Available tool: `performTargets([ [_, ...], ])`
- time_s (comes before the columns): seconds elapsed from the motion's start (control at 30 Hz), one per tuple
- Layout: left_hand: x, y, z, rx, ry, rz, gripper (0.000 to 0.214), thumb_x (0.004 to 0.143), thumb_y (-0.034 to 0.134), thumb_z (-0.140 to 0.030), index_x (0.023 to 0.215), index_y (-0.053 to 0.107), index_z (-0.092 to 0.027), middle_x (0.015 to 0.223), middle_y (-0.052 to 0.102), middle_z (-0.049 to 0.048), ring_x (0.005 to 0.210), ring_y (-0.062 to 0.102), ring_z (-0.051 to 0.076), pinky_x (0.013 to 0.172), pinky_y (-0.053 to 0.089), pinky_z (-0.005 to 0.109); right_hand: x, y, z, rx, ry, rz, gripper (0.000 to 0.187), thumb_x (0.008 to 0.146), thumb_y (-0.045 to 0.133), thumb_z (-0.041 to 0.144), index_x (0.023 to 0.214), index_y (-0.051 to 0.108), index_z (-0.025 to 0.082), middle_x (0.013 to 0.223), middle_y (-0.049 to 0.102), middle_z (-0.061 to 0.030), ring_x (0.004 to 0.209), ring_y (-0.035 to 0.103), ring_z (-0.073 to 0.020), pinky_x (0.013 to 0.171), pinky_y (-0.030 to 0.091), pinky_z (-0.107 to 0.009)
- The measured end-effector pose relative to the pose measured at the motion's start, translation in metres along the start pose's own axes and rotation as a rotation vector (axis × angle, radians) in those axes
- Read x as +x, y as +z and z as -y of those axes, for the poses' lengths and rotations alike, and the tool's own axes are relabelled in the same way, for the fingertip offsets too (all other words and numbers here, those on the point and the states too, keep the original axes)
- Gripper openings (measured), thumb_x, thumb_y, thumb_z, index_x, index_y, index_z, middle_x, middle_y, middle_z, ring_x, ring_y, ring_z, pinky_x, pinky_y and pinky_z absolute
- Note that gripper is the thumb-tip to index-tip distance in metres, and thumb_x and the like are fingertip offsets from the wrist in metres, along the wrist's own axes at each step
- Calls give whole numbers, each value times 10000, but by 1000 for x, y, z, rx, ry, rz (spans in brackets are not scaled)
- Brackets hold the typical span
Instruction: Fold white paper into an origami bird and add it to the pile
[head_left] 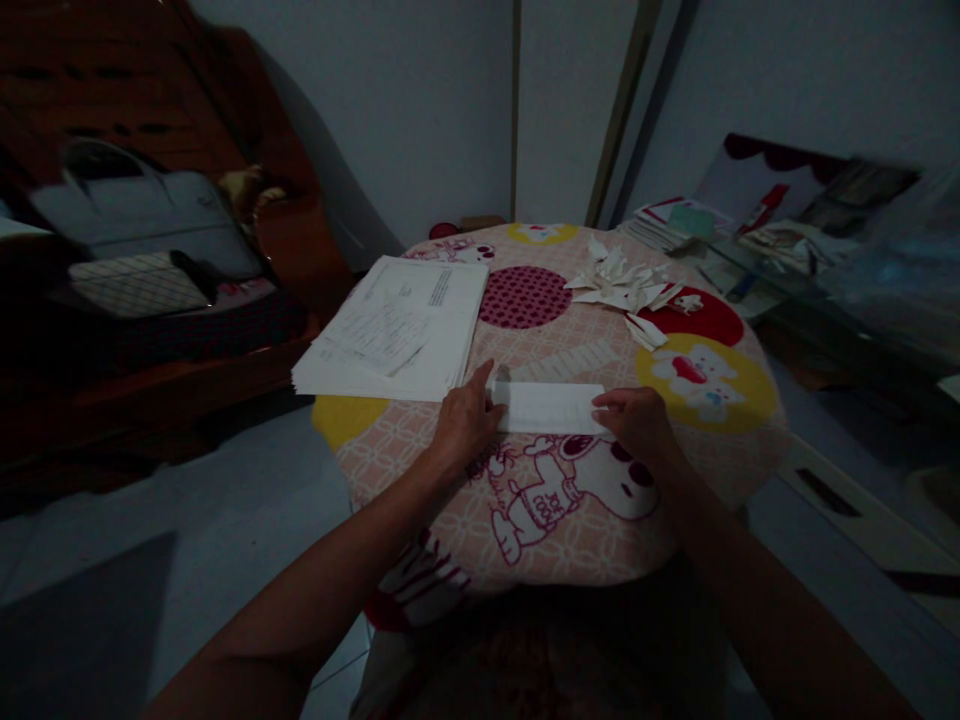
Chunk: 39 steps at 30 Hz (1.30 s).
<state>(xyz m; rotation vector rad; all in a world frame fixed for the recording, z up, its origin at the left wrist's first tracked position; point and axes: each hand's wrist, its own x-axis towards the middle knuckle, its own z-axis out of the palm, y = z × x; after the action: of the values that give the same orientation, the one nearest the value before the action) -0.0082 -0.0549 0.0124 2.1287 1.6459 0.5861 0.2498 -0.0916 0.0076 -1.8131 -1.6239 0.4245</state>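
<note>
A narrow white strip of folded paper (551,408) lies level between my two hands, low over the patterned tablecloth. My left hand (471,408) grips its left end, thumb near the lower side and index finger stretched along the far side. At the other end, my right hand (637,415) pinches the paper between thumb and fingers. Just beyond it, a paler printed slip (574,360) rests on the cloth. To the left sits a thick stack of printed sheets (420,300), with smaller printed papers (382,330) on top.
Torn or folded paper pieces (622,280) are heaped at the table's back right. The round table wears a cartoon-print tablecloth (450,520). A glass-topped table (765,270) with papers stands right. On the left, a wooden bench (285,240) holds a grey handbag (150,215).
</note>
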Motion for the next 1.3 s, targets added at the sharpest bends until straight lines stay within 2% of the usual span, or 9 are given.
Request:
performTargets([
  [0.13,0,1,0,36,28,-1,614,849,629,-169,1441,467,-142,854,726,54,847,670,211,815,470,318,0,2,-2,-4,-10,-20,203,639,653,254,752,794,163,635,706,-51,555,599,-154,573,455,-282],
  [0.67,-1,5,4,88,67,-12,552,856,613,-177,1400,521,-166,888,722,51,860,673,206,827,503,306,2,4,-3,-56,-15,0,190,661,682,188,807,794,139,702,750,-82,632,671,-197,670,509,-309],
  [0.77,-1,8,7,114,129,-52,523,846,600,-153,1366,556,-174,1020,702,85,935,667,222,858,525,340,3,5,-1,-95,14,4,188,666,691,178,817,797,140,711,751,-79,641,671,-193,683,511,-304],
  [0.87,3,11,12,96,311,-126,528,832,572,-105,1355,563,-182,1338,588,142,1209,578,269,987,506,421,4,5,2,-132,61,26,190,672,696,174,829,800,148,718,752,-69,651,672,-189,680,511,-296],
  [0.93,9,9,13,55,529,-31,588,834,538,-66,1403,521,-209,1495,475,128,1358,470,264,1085,447,448,6,5,6,-167,90,37,193,677,695,171,837,802,155,725,753,-64,661,673,-188,689,512,-296],
  [1.03,19,2,9,34,771,312,702,807,513,-7,1460,467,-262,1542,441,91,1370,480,230,1105,438,394,8,4,12,-231,124,52,192,671,696,159,831,802,160,729,752,-67,682,675,-191,717,512,-304],
  [1.13,25,-7,5,69,821,492,751,781,448,61,1453,484,-271,1545,439,76,1370,488,207,1109,427,350,11,2,12,-246,137,73,196,663,701,163,833,797,164,715,743,-65,679,668,-191,713,507,-309],
  [1.23,28,-10,4,105,836,545,773,771,413,83,1458,482,-265,1580,379,76,1402,451,213,1113,420,343,11,0,7,-225,102,64,176,650,705,167,807,784,174,679,720,-48,654,652,-188,685,499,-307],
  [1.3,27,-10,6,115,853,545,768,784,409,74,1467,473,-271,1594,351,66,1429,412,217,1134,395,340,9,-3,5,-258,62,3,153,644,684,143,767,768,177,668,708,-54,657,648,-203,672,493,-315],
])
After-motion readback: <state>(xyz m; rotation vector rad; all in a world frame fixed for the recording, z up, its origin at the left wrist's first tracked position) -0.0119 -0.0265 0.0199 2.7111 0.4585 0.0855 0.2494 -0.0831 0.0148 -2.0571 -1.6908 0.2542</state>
